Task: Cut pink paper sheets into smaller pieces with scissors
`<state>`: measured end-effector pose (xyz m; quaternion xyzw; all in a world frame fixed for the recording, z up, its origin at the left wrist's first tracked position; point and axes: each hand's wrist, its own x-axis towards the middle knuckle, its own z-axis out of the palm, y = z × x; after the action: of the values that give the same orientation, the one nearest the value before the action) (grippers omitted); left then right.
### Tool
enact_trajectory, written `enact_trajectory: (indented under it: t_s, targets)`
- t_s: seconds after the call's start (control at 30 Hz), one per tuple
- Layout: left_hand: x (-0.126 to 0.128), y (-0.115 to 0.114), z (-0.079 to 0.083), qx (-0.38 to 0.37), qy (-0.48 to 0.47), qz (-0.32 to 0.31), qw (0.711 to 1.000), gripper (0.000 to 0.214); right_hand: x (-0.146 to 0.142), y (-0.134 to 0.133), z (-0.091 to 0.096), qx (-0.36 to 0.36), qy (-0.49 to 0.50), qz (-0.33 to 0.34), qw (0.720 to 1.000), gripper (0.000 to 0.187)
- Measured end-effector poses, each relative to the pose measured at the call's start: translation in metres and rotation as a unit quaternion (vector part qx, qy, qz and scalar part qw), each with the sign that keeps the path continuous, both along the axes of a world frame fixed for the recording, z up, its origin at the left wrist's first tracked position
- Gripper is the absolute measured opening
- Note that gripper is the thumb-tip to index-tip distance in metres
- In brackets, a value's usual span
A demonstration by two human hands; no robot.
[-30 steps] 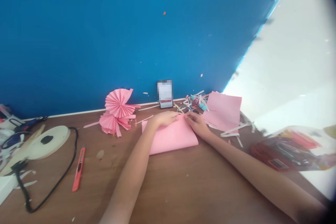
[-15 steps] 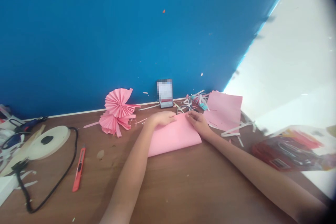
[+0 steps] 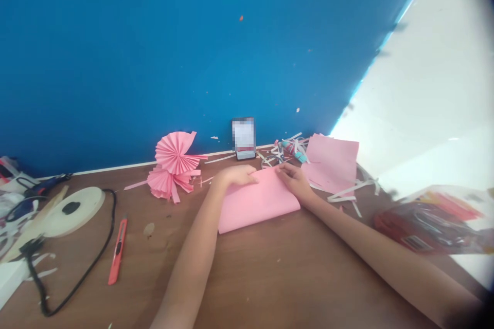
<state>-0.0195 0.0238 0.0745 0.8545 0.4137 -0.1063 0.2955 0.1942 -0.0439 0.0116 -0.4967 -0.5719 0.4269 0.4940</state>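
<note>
A folded sheet of pink paper (image 3: 258,200) lies on the brown table in front of me, its rounded fold toward my body. My left hand (image 3: 239,175) grips the far edge, with the thumb on top and the other fingers partly hidden. At the far right corner, my right hand (image 3: 294,180) pinches the same paper between bent fingers. Left of the paper stand pleated pink paper fans (image 3: 175,157), joined one above the other. A red utility knife (image 3: 118,254) rests on the table to the left.
A phone (image 3: 244,138) leans against the blue wall. Pink sheets (image 3: 334,162) and white paper strips lie at back right, near a plastic bag (image 3: 428,226). On the left are a cream disc-shaped object (image 3: 83,211) and a black cable (image 3: 88,272).
The view has shifted slightly. The paper's near right corner has spread a little to the right and looks flatter. Both hands keep their places on the far edge.
</note>
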Motion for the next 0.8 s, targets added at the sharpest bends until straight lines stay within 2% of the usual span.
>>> enact_trajectory:
  t_s: [0.23,0.4,0.57,0.67,0.8]
  targets:
    - [0.001,0.001,-0.003,0.016,-0.021,-0.022,0.999,0.033,0.0,-0.001,0.001,-0.003,0.005,-0.008,1.0,0.032]
    - [0.001,-0.001,-0.001,0.021,-0.02,-0.008,1.0,0.034,0.0,-0.001,0.003,-0.005,0.0,-0.012,1.0,0.033]
    - [-0.003,-0.003,0.003,-0.027,-0.006,0.025,0.999,0.036,0.001,0.0,0.003,-0.002,0.012,-0.02,1.0,0.03]
    - [-0.008,-0.001,0.005,-0.055,0.0,0.022,0.998,0.034,0.001,0.001,0.0,-0.005,0.032,-0.028,0.999,0.03]
    - [-0.013,0.002,0.004,-0.025,-0.025,0.002,0.999,0.032,0.002,0.002,-0.004,-0.006,0.041,-0.035,0.999,0.031]
